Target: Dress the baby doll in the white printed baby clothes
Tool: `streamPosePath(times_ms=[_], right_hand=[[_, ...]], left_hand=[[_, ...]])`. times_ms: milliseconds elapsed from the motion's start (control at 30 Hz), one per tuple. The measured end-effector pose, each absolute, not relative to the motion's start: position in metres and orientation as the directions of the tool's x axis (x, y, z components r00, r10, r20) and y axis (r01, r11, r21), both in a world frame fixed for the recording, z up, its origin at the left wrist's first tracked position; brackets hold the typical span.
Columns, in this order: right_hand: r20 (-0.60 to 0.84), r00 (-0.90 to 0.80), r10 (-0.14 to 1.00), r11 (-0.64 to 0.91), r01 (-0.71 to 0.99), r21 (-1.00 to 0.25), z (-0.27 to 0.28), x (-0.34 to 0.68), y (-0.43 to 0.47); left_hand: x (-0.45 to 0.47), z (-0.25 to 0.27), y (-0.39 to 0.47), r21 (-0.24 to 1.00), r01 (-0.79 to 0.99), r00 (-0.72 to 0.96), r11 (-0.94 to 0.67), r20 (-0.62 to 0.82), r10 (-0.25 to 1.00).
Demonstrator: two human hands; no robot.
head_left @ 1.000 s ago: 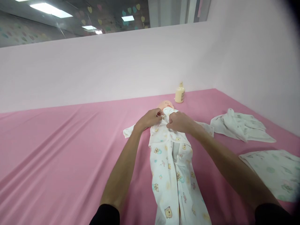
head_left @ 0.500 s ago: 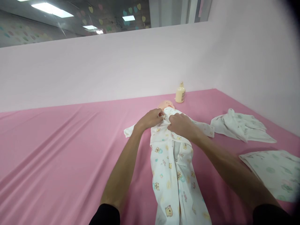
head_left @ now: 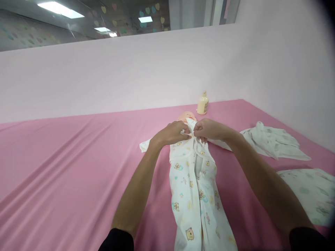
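A baby doll [head_left: 186, 115] lies on its back, dressed in a white baby outfit [head_left: 184, 195] printed with small bears. Its front is parted down the middle, and a grey-white patch shows in the gap at the waist. At the chest, my left hand [head_left: 176, 133] is closed on the outfit's front, a thin white strip showing at its fingers. My right hand [head_left: 211, 130] pinches the other side of the front, close beside the left. Both hands hide much of the doll's upper chest; whether they grip ties or the cloth edge is hard to tell.
A cream pump bottle [head_left: 202, 105] stands behind the doll's head, near the white wall [head_left: 117, 76]. On the right lie a crumpled white cloth garment [head_left: 277, 142] and a white printed cloth [head_left: 311, 193]. A pink sheet [head_left: 65, 181] covers the surface, wrinkled at left.
My right hand has turned and shifted slightly right and up, lifting the front of the outfit. My left hand has moved a little right, and the hands have come closer together.
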State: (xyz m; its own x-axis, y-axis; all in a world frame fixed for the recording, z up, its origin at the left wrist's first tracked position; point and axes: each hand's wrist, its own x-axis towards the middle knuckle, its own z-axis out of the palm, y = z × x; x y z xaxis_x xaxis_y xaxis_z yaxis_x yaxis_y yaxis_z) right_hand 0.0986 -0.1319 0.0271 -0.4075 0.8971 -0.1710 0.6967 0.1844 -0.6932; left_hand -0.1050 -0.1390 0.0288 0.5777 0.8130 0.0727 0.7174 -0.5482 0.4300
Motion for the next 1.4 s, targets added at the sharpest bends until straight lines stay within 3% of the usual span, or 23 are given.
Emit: streamPosePath(times_ms=[233,800,1167,1400], right_hand=[[-0.180,-0.470,0.864,0.191,0.636,-0.747,0.026,0.099,-0.132],[-0.179,-0.533,0.827,0.278,0.665,-0.693,0.023,0.101,-0.131],[-0.043,-0.560,0.827,0.479,0.744,-0.465,0.015,0.098,-0.128],[-0.006,-0.550,0.835,0.487,0.745,-0.455,0.005,0.096,-0.120]], left_hand=[[-0.097,0.022,-0.138,0.410,0.696,0.597,-0.589,0.126,0.792],[-0.104,0.017,-0.131,0.476,0.627,0.646,-0.617,0.124,0.753],[-0.109,0.015,-0.128,0.576,0.625,0.597,-0.526,0.081,0.798],[-0.106,0.020,-0.133,0.606,0.600,0.599,-0.522,0.093,0.795]])
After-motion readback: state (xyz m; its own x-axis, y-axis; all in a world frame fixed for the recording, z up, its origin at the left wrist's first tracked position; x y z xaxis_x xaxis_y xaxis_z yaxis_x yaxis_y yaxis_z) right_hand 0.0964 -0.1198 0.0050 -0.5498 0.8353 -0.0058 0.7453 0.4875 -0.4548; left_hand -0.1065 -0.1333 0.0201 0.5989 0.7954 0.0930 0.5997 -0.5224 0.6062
